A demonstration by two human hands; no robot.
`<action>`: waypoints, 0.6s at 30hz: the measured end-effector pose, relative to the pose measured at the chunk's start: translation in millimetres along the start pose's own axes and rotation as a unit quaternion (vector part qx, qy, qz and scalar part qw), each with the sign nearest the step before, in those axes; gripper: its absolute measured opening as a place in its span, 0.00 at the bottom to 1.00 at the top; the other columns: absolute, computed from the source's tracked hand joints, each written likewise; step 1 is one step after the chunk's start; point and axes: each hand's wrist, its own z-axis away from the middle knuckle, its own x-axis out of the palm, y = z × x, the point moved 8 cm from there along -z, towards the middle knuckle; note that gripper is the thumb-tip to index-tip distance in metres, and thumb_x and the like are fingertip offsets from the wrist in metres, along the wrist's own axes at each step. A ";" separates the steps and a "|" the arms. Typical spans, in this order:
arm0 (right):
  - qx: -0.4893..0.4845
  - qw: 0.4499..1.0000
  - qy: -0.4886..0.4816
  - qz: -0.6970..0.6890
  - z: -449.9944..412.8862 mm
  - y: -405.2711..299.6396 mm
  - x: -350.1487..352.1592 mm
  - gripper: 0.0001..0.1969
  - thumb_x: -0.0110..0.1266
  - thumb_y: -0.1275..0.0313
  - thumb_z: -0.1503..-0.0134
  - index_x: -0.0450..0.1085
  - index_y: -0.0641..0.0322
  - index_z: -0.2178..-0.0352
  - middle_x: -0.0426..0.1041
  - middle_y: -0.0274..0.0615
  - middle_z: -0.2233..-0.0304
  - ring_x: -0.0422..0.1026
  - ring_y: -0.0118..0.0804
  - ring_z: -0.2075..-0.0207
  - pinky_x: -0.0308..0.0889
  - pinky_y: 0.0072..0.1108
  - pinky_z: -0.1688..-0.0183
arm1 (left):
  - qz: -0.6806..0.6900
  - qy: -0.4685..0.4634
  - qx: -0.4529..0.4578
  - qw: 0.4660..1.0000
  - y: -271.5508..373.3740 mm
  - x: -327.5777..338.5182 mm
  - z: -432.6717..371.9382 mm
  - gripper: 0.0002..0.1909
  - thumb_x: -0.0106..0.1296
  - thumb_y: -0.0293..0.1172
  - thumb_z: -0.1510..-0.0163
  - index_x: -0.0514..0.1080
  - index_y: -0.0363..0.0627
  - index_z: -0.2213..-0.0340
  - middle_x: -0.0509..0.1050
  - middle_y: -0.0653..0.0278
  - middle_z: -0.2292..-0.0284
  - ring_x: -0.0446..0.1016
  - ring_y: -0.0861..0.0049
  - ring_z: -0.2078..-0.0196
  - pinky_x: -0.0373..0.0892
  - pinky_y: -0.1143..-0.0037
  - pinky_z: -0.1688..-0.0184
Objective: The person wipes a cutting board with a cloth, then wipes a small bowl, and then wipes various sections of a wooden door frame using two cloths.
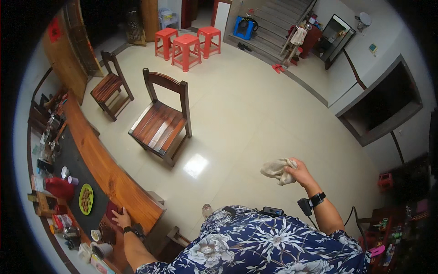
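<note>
My right hand (301,173) grips a crumpled pale cloth (278,170), held out over the tiled floor. My left hand (122,218) rests with spread fingers at the near end of the wooden table (119,185), touching or just over a dark red item (111,209) that may be a folded cloth. Beyond that hand, a green plate (82,208) of small round brown pieces lies on the table's dark inlay. A white container (96,235) and a grey metal cup (102,250) stand to its lower left.
Two wooden chairs (159,126) (108,85) stand along the table's far side. Farther off are three red plastic stools (185,41), stairs (273,24) with a blue stool (243,28), and red slippers (278,68). Cluttered shelving (386,233) is at the lower right.
</note>
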 end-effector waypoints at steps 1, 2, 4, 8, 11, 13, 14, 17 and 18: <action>0.010 1.000 -0.005 0.009 3.2 8.1 -1.7 0.12 0.51 0.76 0.52 0.66 0.65 0.63 0.71 0.36 0.70 0.69 0.26 0.68 0.66 0.19 0.65 | -0.005 -0.013 0.002 1.000 6.6 8.7 10.0 0.41 0.41 0.60 0.51 0.40 0.59 0.42 0.38 0.40 0.43 0.45 0.33 0.45 0.50 0.55 0.45; 0.028 0.999 0.004 0.033 2.9 13.0 -7.4 0.11 0.51 0.76 0.52 0.66 0.65 0.64 0.71 0.36 0.70 0.69 0.26 0.68 0.66 0.19 0.64 | -0.041 -0.036 -0.012 0.998 37.1 10.1 38.5 0.39 0.40 0.59 0.50 0.44 0.56 0.43 0.41 0.41 0.43 0.47 0.34 0.46 0.52 0.55 0.46; 0.029 0.999 0.001 0.033 -14.8 14.1 -0.4 0.11 0.51 0.76 0.52 0.66 0.65 0.64 0.71 0.35 0.70 0.68 0.25 0.69 0.65 0.19 0.65 | -0.122 0.017 0.016 0.992 61.5 2.3 68.5 0.32 0.41 0.53 0.48 0.54 0.49 0.47 0.51 0.46 0.46 0.54 0.36 0.50 0.60 0.56 0.52; 0.053 0.999 0.002 0.010 -38.1 20.4 14.7 0.11 0.51 0.76 0.51 0.66 0.64 0.64 0.70 0.34 0.70 0.68 0.25 0.68 0.65 0.19 0.64 | -0.118 0.091 0.135 0.979 70.6 14.6 98.6 0.17 0.47 0.35 0.50 0.62 0.41 0.59 0.61 0.47 0.57 0.62 0.47 0.57 0.61 0.60 0.55; 0.054 0.999 -0.003 -0.001 -65.5 35.1 1.2 0.11 0.52 0.76 0.52 0.66 0.65 0.64 0.70 0.34 0.70 0.68 0.25 0.69 0.65 0.19 0.64 | -0.128 0.093 0.127 0.979 91.8 3.6 120.2 0.14 0.47 0.31 0.51 0.62 0.37 0.63 0.62 0.47 0.60 0.64 0.50 0.58 0.62 0.61 0.57; 0.044 0.999 0.018 -0.015 -75.3 44.1 -19.0 0.11 0.52 0.76 0.52 0.66 0.65 0.65 0.70 0.34 0.70 0.68 0.25 0.69 0.65 0.19 0.65 | -0.097 -0.016 0.058 0.993 89.8 1.2 133.5 0.14 0.48 0.30 0.53 0.62 0.35 0.65 0.63 0.44 0.61 0.65 0.49 0.60 0.62 0.62 0.58; 0.049 0.998 0.012 -0.027 -87.6 50.3 -25.3 0.11 0.52 0.77 0.52 0.67 0.65 0.64 0.71 0.34 0.70 0.68 0.26 0.69 0.65 0.19 0.64 | -0.094 -0.004 0.053 0.994 86.6 2.5 132.8 0.14 0.48 0.30 0.53 0.62 0.35 0.65 0.63 0.44 0.61 0.65 0.49 0.60 0.62 0.62 0.58; 0.025 0.997 0.020 -0.067 -143.9 24.6 -46.9 0.11 0.53 0.77 0.54 0.68 0.66 0.66 0.72 0.36 0.71 0.69 0.26 0.69 0.65 0.19 0.65 | -0.033 0.007 0.037 0.999 92.4 18.4 144.4 0.14 0.52 0.29 0.57 0.64 0.34 0.68 0.67 0.44 0.65 0.67 0.49 0.63 0.64 0.62 0.59; 0.018 0.997 0.016 -0.069 -158.2 17.8 -66.3 0.11 0.53 0.77 0.54 0.68 0.66 0.66 0.72 0.36 0.71 0.69 0.26 0.69 0.65 0.19 0.65 | -0.029 -0.031 0.038 0.998 111.9 35.1 158.6 0.14 0.53 0.29 0.60 0.64 0.35 0.70 0.69 0.45 0.68 0.69 0.50 0.64 0.65 0.63 0.60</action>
